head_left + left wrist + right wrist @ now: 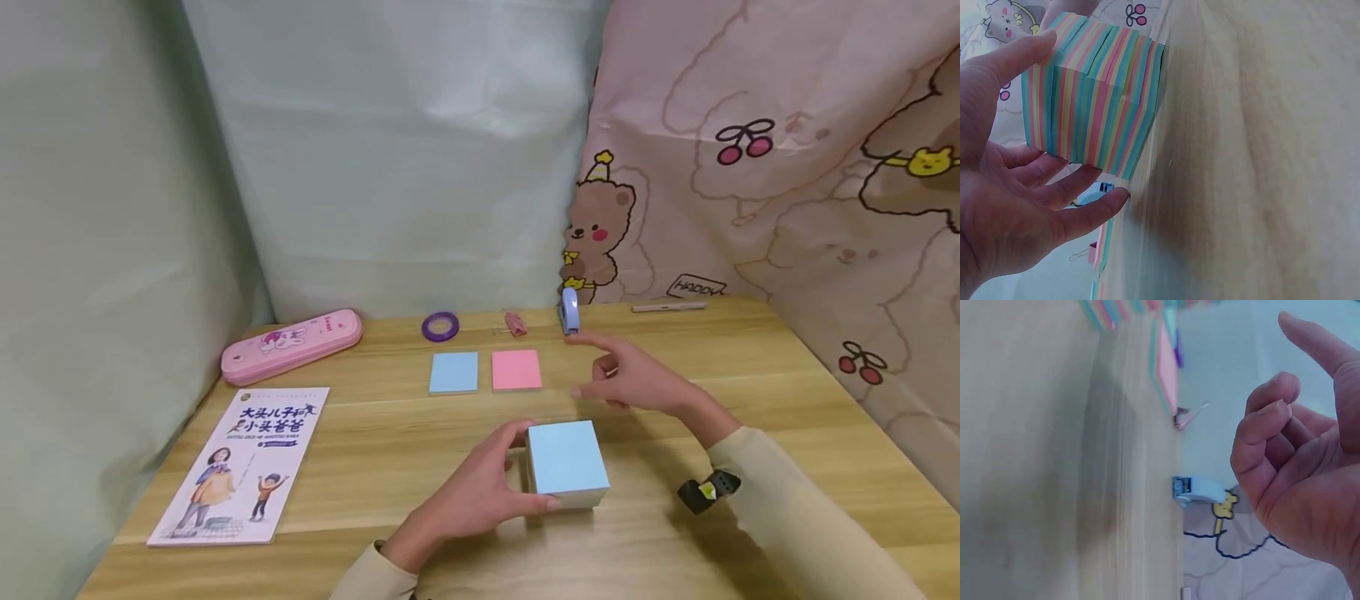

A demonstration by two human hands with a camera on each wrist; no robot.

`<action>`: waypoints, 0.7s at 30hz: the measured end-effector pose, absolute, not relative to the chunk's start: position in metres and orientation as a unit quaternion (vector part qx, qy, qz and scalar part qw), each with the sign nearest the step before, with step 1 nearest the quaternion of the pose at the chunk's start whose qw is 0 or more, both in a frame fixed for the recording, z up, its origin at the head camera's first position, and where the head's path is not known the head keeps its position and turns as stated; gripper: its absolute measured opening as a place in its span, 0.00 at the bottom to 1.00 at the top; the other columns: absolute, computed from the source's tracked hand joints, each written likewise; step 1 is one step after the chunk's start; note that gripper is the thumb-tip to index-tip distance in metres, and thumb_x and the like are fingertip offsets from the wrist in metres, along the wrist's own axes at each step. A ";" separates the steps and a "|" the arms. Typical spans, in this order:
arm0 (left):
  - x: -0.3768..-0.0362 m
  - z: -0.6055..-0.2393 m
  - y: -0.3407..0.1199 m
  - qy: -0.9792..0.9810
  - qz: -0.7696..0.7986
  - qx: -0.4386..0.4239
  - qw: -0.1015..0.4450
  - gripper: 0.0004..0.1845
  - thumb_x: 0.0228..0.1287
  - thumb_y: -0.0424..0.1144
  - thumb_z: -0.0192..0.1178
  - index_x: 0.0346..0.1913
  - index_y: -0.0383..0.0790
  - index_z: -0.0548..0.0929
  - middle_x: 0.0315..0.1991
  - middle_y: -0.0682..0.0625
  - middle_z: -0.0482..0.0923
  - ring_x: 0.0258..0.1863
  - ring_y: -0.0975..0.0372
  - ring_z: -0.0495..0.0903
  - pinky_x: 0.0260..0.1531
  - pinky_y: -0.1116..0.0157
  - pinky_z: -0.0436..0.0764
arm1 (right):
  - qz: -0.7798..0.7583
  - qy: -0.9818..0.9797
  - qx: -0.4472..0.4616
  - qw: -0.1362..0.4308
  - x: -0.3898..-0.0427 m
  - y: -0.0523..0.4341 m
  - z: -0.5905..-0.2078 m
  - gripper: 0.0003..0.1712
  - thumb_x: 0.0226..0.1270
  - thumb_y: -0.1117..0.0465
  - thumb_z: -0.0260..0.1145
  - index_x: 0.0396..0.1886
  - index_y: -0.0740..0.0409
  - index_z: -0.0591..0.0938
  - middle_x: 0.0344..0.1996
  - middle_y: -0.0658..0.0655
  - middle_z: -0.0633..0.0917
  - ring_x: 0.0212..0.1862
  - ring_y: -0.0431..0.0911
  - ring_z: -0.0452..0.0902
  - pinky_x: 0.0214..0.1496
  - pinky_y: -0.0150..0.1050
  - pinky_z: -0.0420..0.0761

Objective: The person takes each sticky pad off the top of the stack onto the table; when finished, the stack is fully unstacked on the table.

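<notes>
My left hand [480, 492] holds a thick block of sticky notes [567, 457] by its left side, thumb along the near side and fingers behind. Its top sheet is light blue; in the left wrist view the sides of the note block [1094, 94] show pink, yellow, blue and green stripes. My right hand [637, 379] hovers over the table to the right, holding nothing, with index finger and thumb extended and the other fingers loosely curled. Beyond the block lie a thin blue note pad [453, 372] and a pink note pad [516, 370], side by side.
Along the back lie a purple tape roll [440, 327], a pink binder clip [514, 323], a small blue stapler-like tool [570, 312] and a pen [669, 307]. At left are a pink pencil case [292, 346] and a booklet [240, 467]. Curtains [405, 150] border the wooden table [360, 467].
</notes>
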State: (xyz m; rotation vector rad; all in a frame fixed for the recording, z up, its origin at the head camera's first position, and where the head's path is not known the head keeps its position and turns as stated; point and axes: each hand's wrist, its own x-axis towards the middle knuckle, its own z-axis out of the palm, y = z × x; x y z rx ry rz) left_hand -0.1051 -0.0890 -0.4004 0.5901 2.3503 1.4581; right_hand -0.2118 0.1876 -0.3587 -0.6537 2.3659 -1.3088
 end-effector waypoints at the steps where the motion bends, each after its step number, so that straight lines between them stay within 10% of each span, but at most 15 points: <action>1: -0.105 -0.401 -0.089 0.821 0.509 0.206 0.156 0.46 0.57 0.52 0.80 0.74 0.44 0.68 0.65 0.50 0.76 0.67 0.55 0.74 0.69 0.44 0.78 | -0.466 0.833 -0.240 0.178 -0.205 0.191 -0.358 0.45 0.70 0.57 0.76 0.82 0.51 0.65 0.18 0.50 0.74 0.17 0.40 0.67 0.20 0.36 0.74; 21: -0.107 -0.403 -0.090 0.820 0.508 0.212 0.156 0.47 0.57 0.51 0.80 0.76 0.44 0.67 0.66 0.48 0.76 0.68 0.53 0.74 0.68 0.43 0.78 | -0.480 0.787 -0.325 0.212 -0.133 0.198 -0.374 0.52 0.62 0.60 0.81 0.80 0.61 0.62 0.28 0.52 0.79 0.30 0.36 0.73 0.30 0.31 0.78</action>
